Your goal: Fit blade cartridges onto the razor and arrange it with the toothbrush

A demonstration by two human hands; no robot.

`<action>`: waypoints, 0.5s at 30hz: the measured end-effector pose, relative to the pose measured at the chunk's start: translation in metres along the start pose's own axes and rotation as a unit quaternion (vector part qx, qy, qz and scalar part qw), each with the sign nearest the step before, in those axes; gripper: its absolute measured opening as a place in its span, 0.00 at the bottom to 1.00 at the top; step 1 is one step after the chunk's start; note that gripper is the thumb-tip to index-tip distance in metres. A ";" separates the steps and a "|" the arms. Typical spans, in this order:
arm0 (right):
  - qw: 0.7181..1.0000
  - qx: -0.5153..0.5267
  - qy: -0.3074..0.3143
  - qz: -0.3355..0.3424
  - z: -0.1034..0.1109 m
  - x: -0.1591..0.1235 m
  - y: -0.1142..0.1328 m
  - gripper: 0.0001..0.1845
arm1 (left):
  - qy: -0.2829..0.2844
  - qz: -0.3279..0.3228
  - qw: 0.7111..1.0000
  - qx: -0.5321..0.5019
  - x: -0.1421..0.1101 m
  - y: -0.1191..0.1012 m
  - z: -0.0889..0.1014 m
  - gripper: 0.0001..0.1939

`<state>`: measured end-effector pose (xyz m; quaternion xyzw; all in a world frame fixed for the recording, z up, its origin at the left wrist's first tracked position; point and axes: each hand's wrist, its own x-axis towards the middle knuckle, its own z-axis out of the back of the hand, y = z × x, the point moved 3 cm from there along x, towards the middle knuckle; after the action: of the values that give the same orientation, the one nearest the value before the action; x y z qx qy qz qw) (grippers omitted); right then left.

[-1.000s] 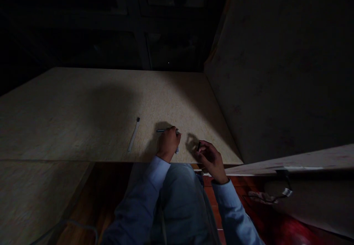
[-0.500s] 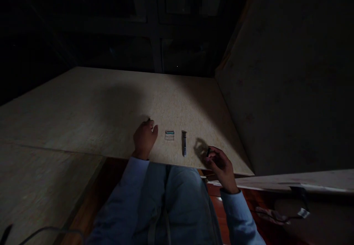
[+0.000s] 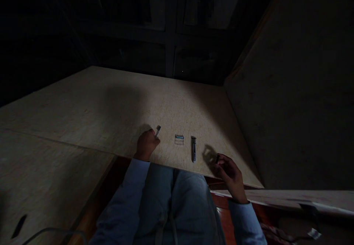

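Observation:
A razor lies on the table with its head pointing away from me. To its left is a small clear case with a blue-green strip inside, probably a blade cartridge. My left hand, left of the case, is closed on a short slim light-grey stick with a darker tip; its lower part is hidden by the fingers. Right of the razor, near the table's front edge, my right hand pinches a small dark piece, too dim to name.
The pale table meets a wall panel on the right and dark windows at the back. A second pale surface adjoins at the left, with a cable and a dark strip. My legs are below the front edge.
The light-grey stick in my left hand now stands out past the fingers, where only a dark tip showed before. My right hand keeps its pinch. The whole view has shifted slightly.

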<state>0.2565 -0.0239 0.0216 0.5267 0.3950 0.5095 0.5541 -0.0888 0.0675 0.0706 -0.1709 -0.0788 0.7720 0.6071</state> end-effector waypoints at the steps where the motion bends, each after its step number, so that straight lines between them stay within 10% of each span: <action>1: 1.000 0.000 -0.001 -0.001 0.000 0.000 0.001 0.22 | 0.004 -0.002 1.000 -0.009 -0.001 0.002 0.000 0.11; 11: 0.999 0.018 -0.010 -0.040 -0.004 0.001 0.002 0.25 | -0.010 -0.009 0.997 -0.071 -0.010 0.013 -0.008 0.09; 15: 0.999 0.023 -0.013 -0.046 -0.004 0.002 0.006 0.25 | -0.025 -0.009 0.966 -0.256 -0.020 0.015 -0.011 0.06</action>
<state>0.2520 -0.0215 0.0277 0.5272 0.4232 0.4671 0.5700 -0.0946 0.0431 0.0584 -0.3011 -0.2907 0.7243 0.5480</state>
